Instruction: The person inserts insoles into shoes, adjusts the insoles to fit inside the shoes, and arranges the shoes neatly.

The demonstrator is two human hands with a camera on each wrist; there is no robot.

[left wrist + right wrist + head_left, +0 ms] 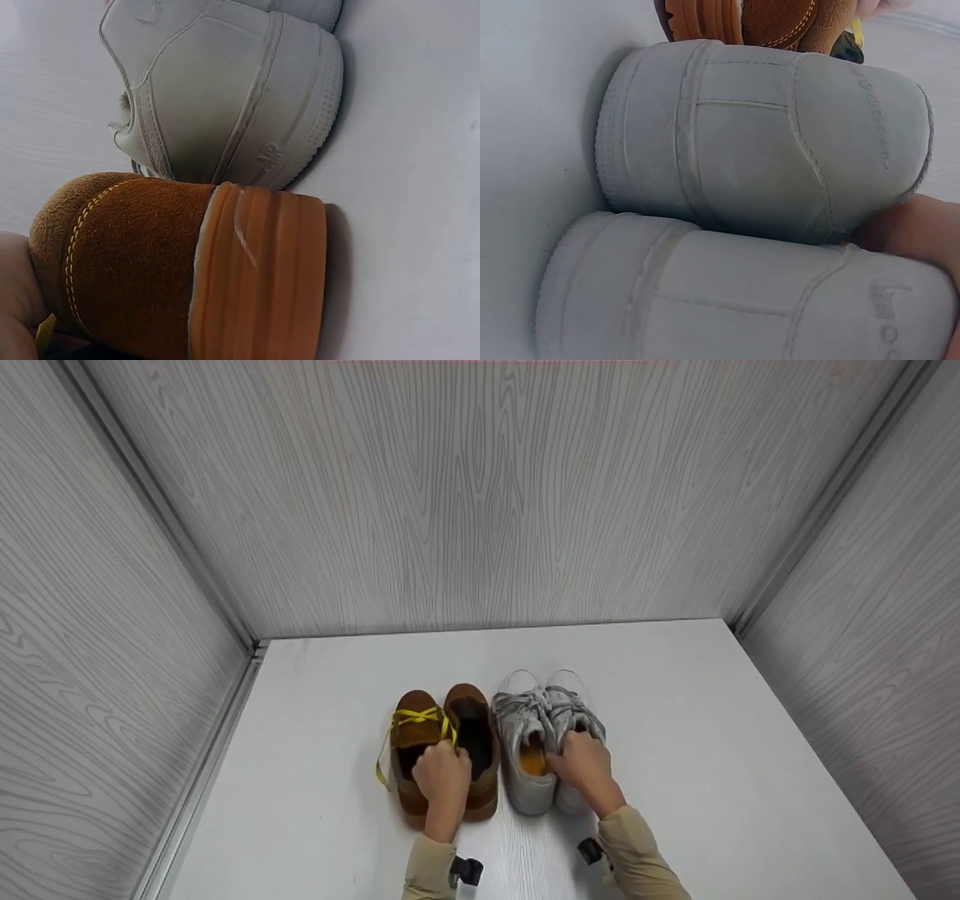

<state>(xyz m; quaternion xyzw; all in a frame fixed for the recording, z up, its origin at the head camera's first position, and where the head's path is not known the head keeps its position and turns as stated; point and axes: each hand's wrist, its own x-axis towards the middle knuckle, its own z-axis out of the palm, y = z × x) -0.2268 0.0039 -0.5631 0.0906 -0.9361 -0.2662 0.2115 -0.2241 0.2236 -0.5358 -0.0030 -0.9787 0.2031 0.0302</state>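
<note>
Two brown suede shoes stand side by side, the left one (411,799) threaded with a yellow lace (418,715) whose loose end trails at its left. My left hand (442,771) has curled fingers gripping the adjoining collars of this pair; the heel of the right brown shoe (142,255) fills the left wrist view. Just right stand two white sneakers with grey laces, the left sneaker (531,795) showing an orange insole (533,760). With my right hand (585,763) I grip the sneakers' inner collars, thumb at the left sneaker's opening. Fingertips inside the shoes are hidden.
All the shoes sit on a white tabletop (322,780), toes pointing away from me. Grey wood-grain panels (480,495) rise behind the table and on both sides. A black wrist mount (469,871) is strapped by my left sleeve, another (590,851) by my right.
</note>
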